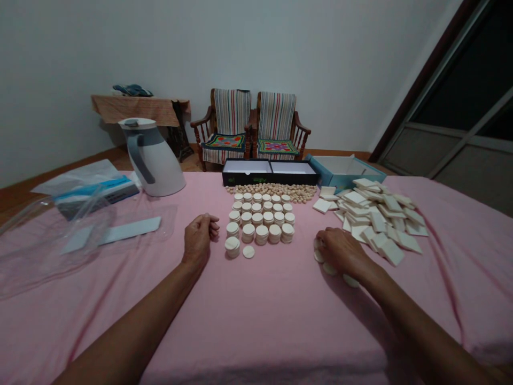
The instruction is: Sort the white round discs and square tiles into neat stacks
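Observation:
My left hand point(199, 235) rests on the pink cloth with its fingers curled and nothing visible in them. Just right of it stand rows of stacked pale round discs point(262, 234). A single disc point(248, 252) lies flat at the front, beside the nearest stack. My right hand point(340, 247) reaches down over a few loose discs point(329, 269), its bent fingers closed at a disc on the cloth. The fingertips partly cover that disc. Behind and right of this hand lies a heap of pale square tiles point(379, 214).
Small beige pieces point(276, 190) lie behind the stacks, before a black two-part box point(246, 174). A blue box point(344, 168) stands at the back right. To the left are a white jug point(156, 160), clear plastic packaging point(48, 251) and a flat white strip point(130, 230).

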Action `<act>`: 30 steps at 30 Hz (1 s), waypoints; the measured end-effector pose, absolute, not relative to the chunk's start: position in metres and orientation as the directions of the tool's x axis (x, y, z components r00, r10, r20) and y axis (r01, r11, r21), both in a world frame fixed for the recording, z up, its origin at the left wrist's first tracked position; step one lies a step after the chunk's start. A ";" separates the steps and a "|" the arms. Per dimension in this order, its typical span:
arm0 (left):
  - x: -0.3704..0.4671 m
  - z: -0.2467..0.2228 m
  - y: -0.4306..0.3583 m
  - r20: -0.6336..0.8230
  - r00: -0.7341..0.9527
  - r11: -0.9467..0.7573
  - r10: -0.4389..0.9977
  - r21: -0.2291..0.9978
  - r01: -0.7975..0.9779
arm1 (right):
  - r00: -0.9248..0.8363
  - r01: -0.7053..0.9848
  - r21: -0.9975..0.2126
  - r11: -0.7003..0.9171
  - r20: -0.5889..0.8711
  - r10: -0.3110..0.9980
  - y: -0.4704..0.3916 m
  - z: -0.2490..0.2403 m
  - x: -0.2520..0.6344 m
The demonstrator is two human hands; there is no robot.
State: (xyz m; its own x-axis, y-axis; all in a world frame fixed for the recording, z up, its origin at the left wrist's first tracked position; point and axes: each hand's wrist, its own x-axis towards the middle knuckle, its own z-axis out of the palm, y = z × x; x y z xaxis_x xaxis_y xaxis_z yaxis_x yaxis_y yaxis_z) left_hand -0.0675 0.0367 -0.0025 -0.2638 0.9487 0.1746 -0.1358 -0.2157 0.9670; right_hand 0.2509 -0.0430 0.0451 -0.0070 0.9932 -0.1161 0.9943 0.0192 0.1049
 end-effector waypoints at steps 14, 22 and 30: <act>-0.068 -0.004 0.037 0.178 -0.251 -0.211 0.951 0.971 -0.114 | -0.192 0.943 -0.265 0.200 0.054 0.980 -0.052 0.021 0.226; -0.068 -0.006 0.038 0.177 -0.249 -0.210 0.952 0.971 -0.112 | -0.347 0.845 -0.375 0.381 0.158 0.924 -0.059 0.037 0.165; -0.068 -0.004 0.036 0.165 -0.238 -0.195 0.957 0.975 -0.110 | -0.426 0.820 -0.286 0.496 0.274 0.862 -0.050 0.037 0.115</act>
State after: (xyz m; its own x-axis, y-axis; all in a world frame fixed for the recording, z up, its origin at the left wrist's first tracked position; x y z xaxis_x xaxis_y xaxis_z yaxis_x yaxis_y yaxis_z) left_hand -0.0682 0.0358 -0.0037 -0.2377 0.9573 0.1646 -0.1103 -0.1950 0.9746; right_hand 0.1154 -0.0497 0.0366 -0.4260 0.8623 0.2738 0.8198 0.4959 -0.2864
